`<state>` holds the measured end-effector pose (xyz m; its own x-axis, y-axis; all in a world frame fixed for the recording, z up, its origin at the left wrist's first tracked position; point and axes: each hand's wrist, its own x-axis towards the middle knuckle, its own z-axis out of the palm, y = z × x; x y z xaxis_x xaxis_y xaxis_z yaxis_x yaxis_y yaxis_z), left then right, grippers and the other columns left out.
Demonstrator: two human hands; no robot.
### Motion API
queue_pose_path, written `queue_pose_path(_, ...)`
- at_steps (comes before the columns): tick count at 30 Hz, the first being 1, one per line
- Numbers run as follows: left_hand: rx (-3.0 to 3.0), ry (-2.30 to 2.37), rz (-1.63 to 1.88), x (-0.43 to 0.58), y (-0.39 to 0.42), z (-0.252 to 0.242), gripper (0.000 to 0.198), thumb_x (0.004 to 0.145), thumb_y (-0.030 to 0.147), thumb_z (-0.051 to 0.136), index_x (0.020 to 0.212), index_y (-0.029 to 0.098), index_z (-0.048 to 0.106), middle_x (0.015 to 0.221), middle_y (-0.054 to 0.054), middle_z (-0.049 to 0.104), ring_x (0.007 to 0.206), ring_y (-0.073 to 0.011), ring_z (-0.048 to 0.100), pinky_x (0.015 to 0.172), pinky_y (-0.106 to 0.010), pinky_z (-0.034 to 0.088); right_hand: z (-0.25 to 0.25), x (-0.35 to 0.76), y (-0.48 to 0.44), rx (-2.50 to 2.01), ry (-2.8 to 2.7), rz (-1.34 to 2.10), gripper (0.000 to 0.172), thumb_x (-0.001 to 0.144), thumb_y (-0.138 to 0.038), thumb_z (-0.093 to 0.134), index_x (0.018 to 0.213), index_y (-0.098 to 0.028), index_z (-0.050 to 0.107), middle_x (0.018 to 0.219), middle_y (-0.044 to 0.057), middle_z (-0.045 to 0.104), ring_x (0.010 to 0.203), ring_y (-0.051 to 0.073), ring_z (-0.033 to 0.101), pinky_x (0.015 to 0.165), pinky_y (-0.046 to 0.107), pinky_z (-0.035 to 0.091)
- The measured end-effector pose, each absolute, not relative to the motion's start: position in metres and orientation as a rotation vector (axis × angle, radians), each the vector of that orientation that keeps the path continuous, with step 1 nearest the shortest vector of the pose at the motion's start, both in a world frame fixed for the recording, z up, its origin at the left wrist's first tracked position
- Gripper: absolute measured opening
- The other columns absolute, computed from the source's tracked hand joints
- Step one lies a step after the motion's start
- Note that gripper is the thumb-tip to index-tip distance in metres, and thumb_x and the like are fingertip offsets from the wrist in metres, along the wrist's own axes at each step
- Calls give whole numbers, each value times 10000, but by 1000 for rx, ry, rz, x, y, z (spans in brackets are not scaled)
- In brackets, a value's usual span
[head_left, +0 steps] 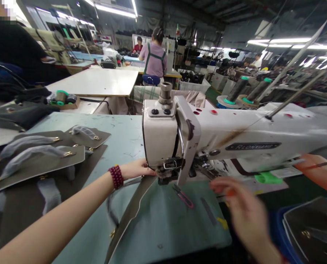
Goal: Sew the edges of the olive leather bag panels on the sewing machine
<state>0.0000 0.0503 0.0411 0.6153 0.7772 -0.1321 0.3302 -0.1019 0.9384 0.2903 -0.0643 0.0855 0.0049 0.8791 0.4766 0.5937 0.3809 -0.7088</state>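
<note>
The left hand [135, 169], with a bead bracelet [116, 176] on the wrist, is resting at the needle end of the sewing machine [235, 135]. Its fingertips are touching the top of a long dark panel [130, 212], but the machine head is hiding them, so I cannot tell whether they are gripping or only pressing. The panel is lying on the bench [157, 227], running from under this hand, at the presser foot [166, 172], down toward the person. The right hand [243, 209] is hovering above the bench, well apart from the panel; it is too blurred to tell if it is open or closed, though something orange is showing at its fingertips. A pair of pink snips [184, 196] is lying between the two hands.

In my judgement the work on this panel is only at its start, because just its top end is sitting at the foot. Beyond the left forearm, dark panels with wrapped handles [42, 161] are lying in a pile; whether they are finished or waiting, I cannot say
</note>
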Motion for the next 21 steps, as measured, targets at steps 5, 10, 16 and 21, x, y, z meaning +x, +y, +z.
queue_pose_path(5, 1592, 971, 533, 4, 33, 32, 436, 748, 484, 610, 1056, 185, 690, 1067, -46, 724, 1056, -249, 618, 943, -353, 487, 0, 190, -62, -1144, -1251, 1618, 494, 923, -558, 413, 1016, -153, 682, 942, 110, 692, 787, 209, 662, 560, 251, 533)
queue_pose_path(10, 1358, 1039, 729, 12, 13, 28, 345, 754, 417, 637, 1010, 196, 706, 982, -43, 741, 931, -236, 667, 881, -347, 524, -23, 157, -46, -1112, -843, 1779, 447, 825, -580, 572, 853, -146, 676, 676, 30, 615, 536, 123, 536, 440, 189, 375)
queue_pose_path(16, 1128, 1095, 826, 25, -6, 19, 300, 783, 415, 622, 923, 165, 712, 883, -57, 746, 828, -230, 671, 759, -334, 548, -10, 180, -41, -1208, -1044, 1714, 418, 806, -532, 608, 666, -139, 609, 583, -11, 494, 540, 99, 438, 479, 183, 318)
queue_pose_path(21, 1061, 1132, 933, 29, -12, 11, 236, 769, 378, 649, 847, 157, 669, 851, -42, 733, 785, -196, 650, 721, -294, 528, 17, 197, -37, -1263, -1315, 1705, 368, 812, -447, 614, 626, -132, 572, 563, -40, 413, 515, 70, 339, 445, 179, 229)
